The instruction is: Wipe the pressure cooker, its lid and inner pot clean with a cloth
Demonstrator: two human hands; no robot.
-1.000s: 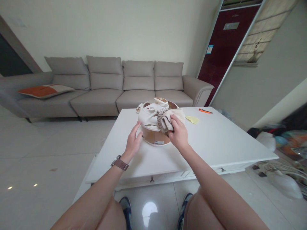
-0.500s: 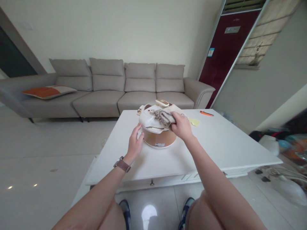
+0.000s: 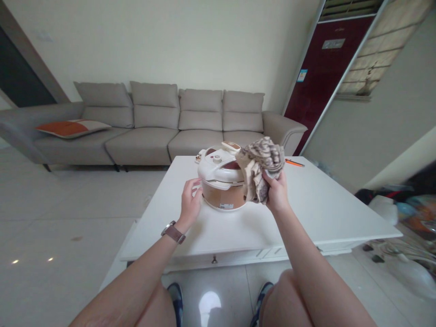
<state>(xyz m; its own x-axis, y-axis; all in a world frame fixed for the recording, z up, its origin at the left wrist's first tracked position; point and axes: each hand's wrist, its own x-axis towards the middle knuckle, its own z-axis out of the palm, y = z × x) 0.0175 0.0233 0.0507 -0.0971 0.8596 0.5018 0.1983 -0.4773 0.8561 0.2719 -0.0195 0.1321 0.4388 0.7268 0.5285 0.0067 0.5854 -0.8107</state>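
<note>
Nearest are two shoes (image 3: 176, 299), set apart on the shiny floor (image 3: 228, 290), which probably gives firm support close to the white table (image 3: 316, 200). The left hand (image 3: 190, 204), with a watch (image 3: 173, 232) on its wrist, is at the left side of the white and brown cooker (image 3: 213, 194); its thumb and fingers are apart, softly bent, and close around nothing. The fingertips seem to rest against the cooker, a position suitable for steadying it, although I cannot tell if they press. The right hand (image 3: 278, 193) has a patterned cloth (image 3: 261, 163) firmly between thumb and fingers, gathered in one bunch, perhaps so that the folds do not slip. The cloth is raised above the table and hides the cooker's right edge; whether they touch, I cannot tell. The cooker stands upright on the table, its lid (image 3: 218, 172) on, straight in front of the person, so both hands can reach it. Beyond the cloth, an orange tool (image 3: 293, 162) lies near the table's far edge, apart from the hands. Farther, a grey sofa (image 3: 200, 138) stands before the wall (image 3: 190, 45) with an orange cushion (image 3: 70, 129) flat on its seat, and a tall dark red unit (image 3: 320, 63) stands at the corner
</note>
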